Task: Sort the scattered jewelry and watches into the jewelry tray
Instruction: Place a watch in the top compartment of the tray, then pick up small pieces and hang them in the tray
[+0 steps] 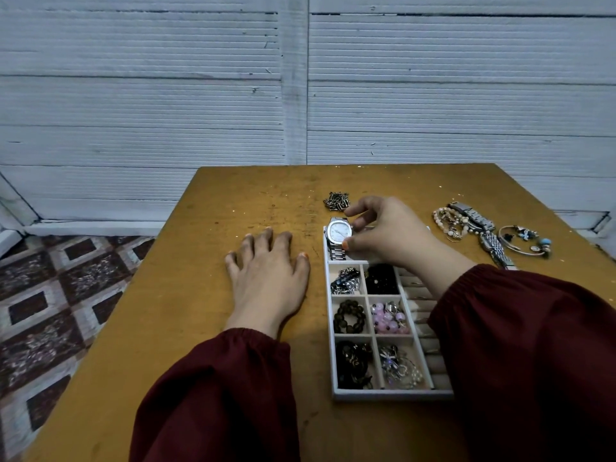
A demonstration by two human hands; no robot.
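A white jewelry tray (329, 315) lies on the wooden table, its small compartments holding beads, chains and rings. My right hand (390, 233) pinches a silver watch (338, 231) with a pale dial at the tray's far end. My left hand (268, 270) rests flat on the table, fingers spread, just left of the tray. A dark metal chain (336, 200) lies beyond the tray. To the right lie a bead bracelet (448, 223), a silver watch (483, 233) and a charm bangle (526, 240).
The wooden table (206, 295) ends at a grey slatted wall (300, 95) behind. A patterned tiled floor (50, 295) shows past the table's left edge. My dark red sleeves cover the tray's right column.
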